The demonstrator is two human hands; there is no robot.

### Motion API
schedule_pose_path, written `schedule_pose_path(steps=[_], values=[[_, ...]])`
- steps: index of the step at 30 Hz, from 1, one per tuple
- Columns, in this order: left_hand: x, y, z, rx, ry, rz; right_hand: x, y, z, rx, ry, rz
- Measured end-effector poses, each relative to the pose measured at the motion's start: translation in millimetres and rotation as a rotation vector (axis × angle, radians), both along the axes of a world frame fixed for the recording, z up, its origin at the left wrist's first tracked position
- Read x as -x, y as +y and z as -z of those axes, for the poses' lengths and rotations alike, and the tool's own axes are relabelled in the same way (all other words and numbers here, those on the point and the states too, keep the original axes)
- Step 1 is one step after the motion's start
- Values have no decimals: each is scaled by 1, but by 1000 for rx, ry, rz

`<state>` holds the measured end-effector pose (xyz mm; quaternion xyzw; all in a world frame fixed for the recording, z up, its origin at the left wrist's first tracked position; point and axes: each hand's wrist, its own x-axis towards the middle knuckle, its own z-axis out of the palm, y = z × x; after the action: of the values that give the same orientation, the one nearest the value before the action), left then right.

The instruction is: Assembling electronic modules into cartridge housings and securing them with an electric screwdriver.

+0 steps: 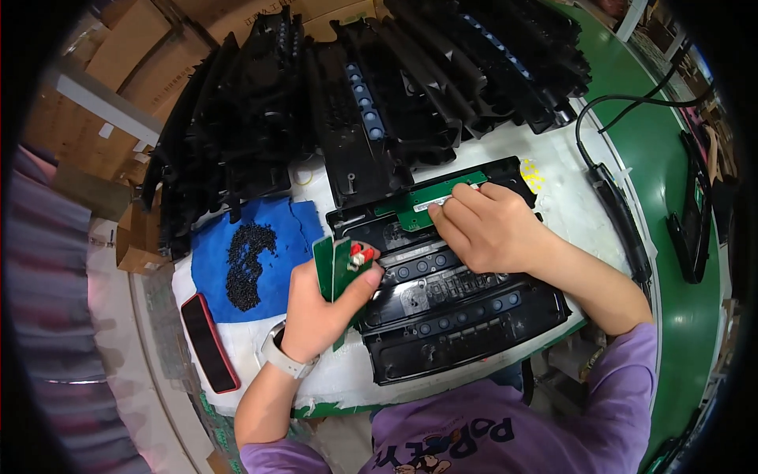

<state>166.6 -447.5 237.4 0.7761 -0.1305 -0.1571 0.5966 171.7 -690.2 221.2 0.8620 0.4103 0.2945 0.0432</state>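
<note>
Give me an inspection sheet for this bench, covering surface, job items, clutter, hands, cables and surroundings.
Surface: white table, worn front edge.
Job's things: black plastic housing lying flat; long green circuit board on its far end; stack of small green boards.
Clutter: blue cloth with a pile of small black parts; red-cased phone.
Hands: left hand grips the small boards; right hand presses on the long board.
Cables: black cable to a black handheld tool.
Surroundings: stacked black housings; cardboard boxes; green conveyor belt.
</note>
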Motion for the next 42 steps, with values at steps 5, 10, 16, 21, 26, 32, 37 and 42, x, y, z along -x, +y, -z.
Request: schedule_pose_path(steps=[5, 10, 16, 21, 26, 32, 37, 42], values=[[3, 2, -3, -27, -57, 54, -11, -4, -13, -197, 407, 0], [8, 9, 0, 80, -58, 5, -17, -18, -9, -349, 528, -42], [15, 16, -8, 325, 133, -143, -15, -18, -2, -448, 565, -4], [15, 21, -8, 432, 166, -220, -16, -16, -4, -439, 549, -3], [13, 15, -5, 346, 130, -276, -13, -14, -3, -419, 554, 31], [8, 14, -8, 271, 175, -306, -12, -13, -5, -459, 533, 20], [-2, 19, -7, 62, 103, -170, -10, -14, -2, -477, 562, 97], [-7, 28, -12, -197, 8, 31, -10, -13, -8, -473, 601, 132]])
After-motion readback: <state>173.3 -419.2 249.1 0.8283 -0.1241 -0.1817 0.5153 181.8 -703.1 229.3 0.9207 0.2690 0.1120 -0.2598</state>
